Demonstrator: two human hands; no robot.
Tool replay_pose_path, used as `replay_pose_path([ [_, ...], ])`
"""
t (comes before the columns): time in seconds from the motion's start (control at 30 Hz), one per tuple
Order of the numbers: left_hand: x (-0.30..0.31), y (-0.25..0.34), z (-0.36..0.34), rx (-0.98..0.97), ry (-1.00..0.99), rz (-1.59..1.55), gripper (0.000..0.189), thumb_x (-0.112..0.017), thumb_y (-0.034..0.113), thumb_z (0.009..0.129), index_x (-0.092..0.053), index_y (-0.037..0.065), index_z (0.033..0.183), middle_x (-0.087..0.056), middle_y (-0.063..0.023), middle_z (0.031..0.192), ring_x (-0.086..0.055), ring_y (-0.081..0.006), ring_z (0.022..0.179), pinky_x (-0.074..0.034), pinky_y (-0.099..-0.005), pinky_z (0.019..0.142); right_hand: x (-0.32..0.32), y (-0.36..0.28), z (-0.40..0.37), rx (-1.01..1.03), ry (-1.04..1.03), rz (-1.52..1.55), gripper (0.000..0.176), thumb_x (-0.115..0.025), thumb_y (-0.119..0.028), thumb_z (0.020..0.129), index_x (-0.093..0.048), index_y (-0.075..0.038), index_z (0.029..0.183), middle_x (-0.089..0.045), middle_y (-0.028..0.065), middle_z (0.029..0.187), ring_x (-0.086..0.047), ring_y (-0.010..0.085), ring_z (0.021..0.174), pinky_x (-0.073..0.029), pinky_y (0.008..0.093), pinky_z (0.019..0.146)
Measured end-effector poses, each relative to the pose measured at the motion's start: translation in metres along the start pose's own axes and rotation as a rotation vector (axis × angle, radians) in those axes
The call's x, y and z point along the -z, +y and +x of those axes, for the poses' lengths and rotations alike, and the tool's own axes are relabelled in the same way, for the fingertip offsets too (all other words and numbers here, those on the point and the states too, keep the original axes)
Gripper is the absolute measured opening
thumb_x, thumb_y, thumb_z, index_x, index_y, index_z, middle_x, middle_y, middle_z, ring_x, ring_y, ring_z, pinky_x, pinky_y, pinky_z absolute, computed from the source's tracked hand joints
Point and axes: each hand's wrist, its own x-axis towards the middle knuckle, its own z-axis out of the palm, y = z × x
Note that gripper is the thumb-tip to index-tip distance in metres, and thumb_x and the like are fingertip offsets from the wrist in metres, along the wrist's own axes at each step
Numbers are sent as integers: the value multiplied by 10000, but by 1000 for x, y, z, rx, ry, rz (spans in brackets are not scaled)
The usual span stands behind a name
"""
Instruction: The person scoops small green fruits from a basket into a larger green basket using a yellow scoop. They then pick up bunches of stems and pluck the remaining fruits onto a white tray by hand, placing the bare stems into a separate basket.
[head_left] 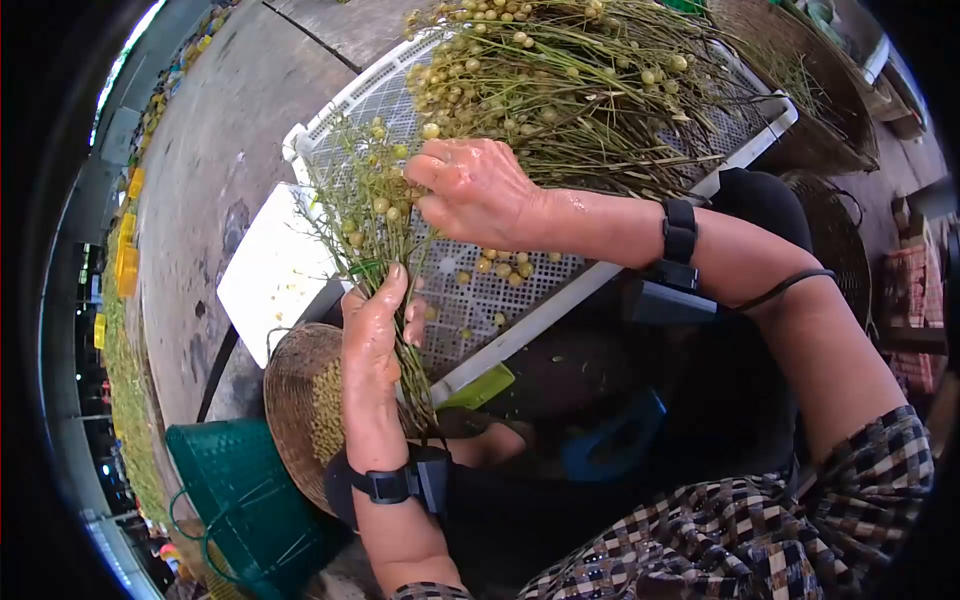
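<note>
My left hand is wrapped round a bunch of thin green stems that bear round yellow-green fruits, its thumb lying across the stems. Beside the bunch's fruits, my right hand is curled closed, fingertips toward them; what lies between its fingers is hidden. Under both hands is a white mesh tray. Several loose fruits lie on the mesh below my right hand. A large heap of fruiting stems covers the tray's far part.
A white panel stands left of the tray. Lower left are a woven basket of small round fruits and green baskets. A lime-green object and a blue object lie below the tray. A brown container is upper right.
</note>
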Motion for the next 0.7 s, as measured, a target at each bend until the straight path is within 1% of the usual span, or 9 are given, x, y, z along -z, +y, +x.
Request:
replay_pose_path([
  [0.07, 2, -2, 0, -3, -24, -11, 288, -661, 259, 888, -589, -20, 882, -539, -75, 619, -444, -123, 416, -321, -252, 346, -2, 1, -3, 35, 16, -8, 123, -583, -95, 739, -558, -51, 851, -553, 106, 741, -595, 336, 675, -479, 464, 580],
  [0.17, 3, -3, 0, 4, 19, -43, 282, -677, 247, 874, -588, -20, 888, -581, -91, 703, -469, -126, 460, -329, -254, 349, -4, 2, -3, 55, 20, -14, 117, -571, -83, 742, -536, -53, 851, -534, 110, 729, -585, 346, 659, -473, 472, 574],
  [0.23, 8, -3, 1, -17, -4, -37, 276, -681, 234, 867, -585, -23, 896, -604, -99, 775, -488, -129, 497, -335, -255, 355, -1, 5, -2, 49, -29, -34, 93, -560, -70, 746, -532, -47, 831, -547, 116, 743, -584, 356, 651, -469, 474, 572],
  [0.27, 8, -1, 0, -37, 6, -16, 273, -676, 238, 869, -594, -22, 880, -584, -83, 695, -465, -126, 450, -328, -256, 359, 0, 5, -2, 57, -30, -31, 93, -560, -70, 746, -532, -47, 831, -547, 116, 743, -584, 356, 651, -469, 474, 572],
  [0.3, 8, 1, -2, -42, 13, -21, 273, -676, 238, 869, -594, -22, 880, -584, -83, 695, -465, -126, 450, -328, -256, 359, 1, 5, -2, 28, -78, -35, 86, -556, -67, 747, -531, -45, 827, -551, 119, 747, -583, 360, 649, -467, 475, 573],
  [0.4, 5, 4, -4, 18, 42, 63, 300, -670, 272, 874, -613, -19, 828, -514, -43, 549, -409, -124, 362, -313, -264, 357, 0, 6, -3, -2, -131, -37, 82, -551, -59, 749, -536, -40, 828, -561, 126, 757, -583, 364, 651, -465, 474, 574],
  [0.57, 5, 3, -4, 34, 37, 73, 298, -669, 270, 875, -614, -16, 816, -525, -46, 564, -418, -124, 369, -318, -264, 355, 0, 6, -5, 16, -109, 6, 109, -549, -52, 748, -558, -42, 856, -573, 135, 770, -590, 357, 658, -468, 468, 577],
  [0.67, 7, 1, -3, 17, 7, 62, 289, -670, 262, 874, -614, -16, 814, -530, -49, 567, -424, -124, 372, -319, -264, 353, 0, 2, -2, 5, -83, 42, 84, -538, -46, 756, -572, -43, 833, -582, 136, 728, -597, 348, 652, -487, 443, 594],
  [0.7, 7, 2, -3, 28, 24, 59, 288, -670, 261, 874, -614, -16, 818, -530, -49, 567, -425, -124, 372, -319, -263, 354, 2, 0, -2, -74, -91, 77, 92, -533, -45, 758, -584, -40, 834, -590, 142, 705, -603, 348, 653, -495, 429, 604],
])
